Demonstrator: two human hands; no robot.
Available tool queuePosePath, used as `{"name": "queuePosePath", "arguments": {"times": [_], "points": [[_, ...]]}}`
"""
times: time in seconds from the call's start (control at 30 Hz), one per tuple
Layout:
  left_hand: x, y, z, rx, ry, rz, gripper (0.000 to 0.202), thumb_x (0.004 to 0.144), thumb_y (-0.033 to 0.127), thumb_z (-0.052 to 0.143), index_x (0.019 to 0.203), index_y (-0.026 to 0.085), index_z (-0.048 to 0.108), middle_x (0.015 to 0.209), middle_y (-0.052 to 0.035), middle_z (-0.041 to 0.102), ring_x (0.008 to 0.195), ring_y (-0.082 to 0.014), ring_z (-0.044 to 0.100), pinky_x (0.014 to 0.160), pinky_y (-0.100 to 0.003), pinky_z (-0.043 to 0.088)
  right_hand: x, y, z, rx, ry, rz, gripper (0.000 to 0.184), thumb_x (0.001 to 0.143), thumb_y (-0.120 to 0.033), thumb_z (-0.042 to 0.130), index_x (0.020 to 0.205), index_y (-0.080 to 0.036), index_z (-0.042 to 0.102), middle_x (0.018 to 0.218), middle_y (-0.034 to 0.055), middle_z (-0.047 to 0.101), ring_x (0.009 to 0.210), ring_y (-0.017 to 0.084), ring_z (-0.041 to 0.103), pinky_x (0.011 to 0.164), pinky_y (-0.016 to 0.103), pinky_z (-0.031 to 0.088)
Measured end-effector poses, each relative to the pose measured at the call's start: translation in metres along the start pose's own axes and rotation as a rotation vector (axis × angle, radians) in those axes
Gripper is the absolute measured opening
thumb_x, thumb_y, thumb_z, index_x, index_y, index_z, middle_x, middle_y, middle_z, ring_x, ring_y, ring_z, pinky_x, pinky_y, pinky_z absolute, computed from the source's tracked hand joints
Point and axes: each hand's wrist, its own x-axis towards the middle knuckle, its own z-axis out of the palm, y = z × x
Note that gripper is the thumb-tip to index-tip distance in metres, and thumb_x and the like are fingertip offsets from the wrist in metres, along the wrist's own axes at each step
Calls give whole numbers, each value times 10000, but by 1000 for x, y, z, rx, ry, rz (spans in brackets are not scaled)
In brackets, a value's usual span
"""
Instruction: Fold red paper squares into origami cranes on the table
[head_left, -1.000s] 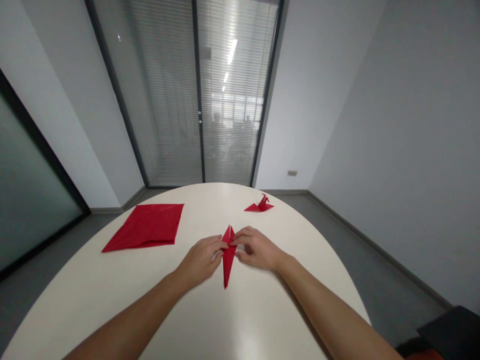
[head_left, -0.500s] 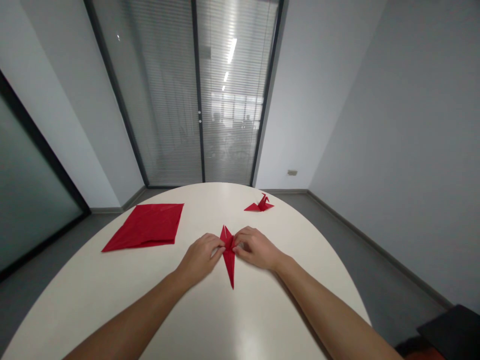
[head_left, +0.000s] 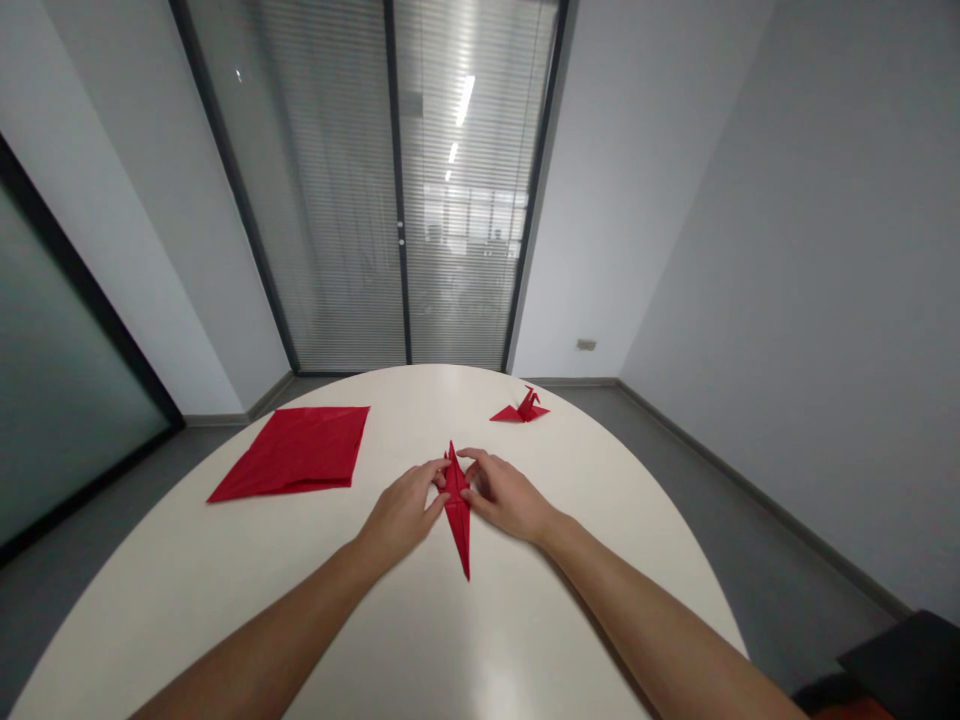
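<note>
A narrow, diamond-shaped piece of folded red paper (head_left: 459, 512) lies in front of me on the table, its long point toward me and a slimmer tip pointing away. My left hand (head_left: 405, 505) grips its left edge, with the thumb low and the fingertips higher up. At the right edge is my right hand (head_left: 510, 495), its thumb pressing on the paper near the middle. The right forefinger reaches toward the far tip, curved and a little apart from the thumb. Fingers partly cover the upper side edges.
A finished red paper crane (head_left: 525, 408) sits at the back right of the round white table (head_left: 390, 640). Flat red paper sheets (head_left: 300, 450) lie at the left. A dark object (head_left: 907, 655) shows at the lower right, beyond the table edge.
The far end of the folded paper has gone from wider, split flaps to one slim tip. Both hands' fingers have spread farther apart along its edges; the right forefinger has moved up.
</note>
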Motion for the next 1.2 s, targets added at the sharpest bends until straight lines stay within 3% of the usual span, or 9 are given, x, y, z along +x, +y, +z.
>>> {"name": "queuePosePath", "arguments": {"times": [0.13, 0.2, 0.37, 0.63, 0.9, 1.07, 1.2], "points": [[0, 2, -2, 69, -1, 64, 141, 920, 182, 555, 1006, 234, 654, 1149, -52, 629, 1079, -219, 601, 938, -365, 494, 1, 1, -1, -65, -17, -42, 256, 915, -191, 609, 1170, -204, 627, 958, 61, 680, 896, 207, 589, 807, 325, 454], [0, 4, -3, 94, -13, 76, 143, 926, 178, 544, 936, 230, 677, 1135, -53, 634, 1067, -219, 597, 932, -366, 493, 2, 2, -3, -82, -37, -78, 170, 925, -194, 601, 1073, -197, 682, 958, 71, 679, 938, 213, 591, 844, 335, 460], [-1, 7, -9, 90, -73, 93, 147, 921, 183, 555, 967, 226, 688, 986, -40, 692, 983, -218, 615, 886, -359, 500, 0, 6, -9, -71, -72, -137, 211, 908, -206, 632, 1106, -202, 706, 1035, 87, 697, 1009, 224, 606, 908, 362, 476], [-2, 7, -13, 113, -79, 107, 167, 904, 179, 558, 1003, 236, 679, 1014, -42, 713, 996, -221, 638, 884, -348, 507, 0, 7, -11, -121, -65, -134, 131, 943, -244, 603, 1001, -197, 710, 973, 72, 719, 970, 209, 631, 887, 344, 479], [-3, 10, -13, 105, -84, 143, 412, 782, 30, 528, 1124, 239, 622, 1135, -42, 676, 1084, -223, 603, 965, -362, 483, 1, 7, -11, -131, -52, -91, 191, 999, -262, 516, 1023, -200, 695, 966, 65, 720, 926, 189, 638, 848, 312, 474], [-1, 9, -11, 115, -26, 114, 232, 901, 136, 535, 1085, 234, 636, 1103, -37, 694, 1038, -216, 621, 918, -360, 495, 0, 5, -11, -102, -25, -74, 217, 1011, -287, 488, 1035, -205, 687, 987, 65, 717, 921, 189, 634, 838, 314, 478], [1, 9, -11, 132, 57, 85, 169, 935, 161, 524, 1025, 230, 648, 1051, -28, 716, 997, -208, 639, 886, -348, 499, 0, 2, -12, -75, 10, -119, 205, 971, -199, 483, 1077, -201, 658, 1036, 72, 706, 971, 202, 625, 889, 342, 480]]}}
